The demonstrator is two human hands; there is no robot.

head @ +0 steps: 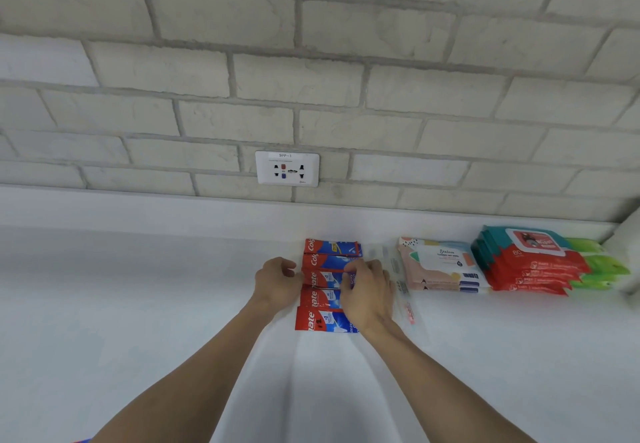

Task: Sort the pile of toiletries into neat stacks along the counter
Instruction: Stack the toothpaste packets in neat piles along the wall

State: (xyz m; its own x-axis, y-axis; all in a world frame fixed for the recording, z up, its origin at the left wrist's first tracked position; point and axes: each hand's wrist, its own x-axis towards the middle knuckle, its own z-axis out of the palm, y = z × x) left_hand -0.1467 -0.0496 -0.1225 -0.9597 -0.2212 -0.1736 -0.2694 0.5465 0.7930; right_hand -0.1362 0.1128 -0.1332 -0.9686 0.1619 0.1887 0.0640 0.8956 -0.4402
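Person, 2 arms in view.

Left forearm [194,366]: bare along all of its visible length, wrist to lower frame edge.

Right forearm [450,383]: likewise bare, wrist to lower edge.

Left hand [277,281]: bare; back and knuckles show, rounded.

Right hand [367,290]: bare; back shows, faint tendon ridges running toward the wrist.

Nails too small to make out.

Lower left corner, under the left forearm: small scrap of red and blue [81,440], cut by the frame; cannot tell whether it is clothing.
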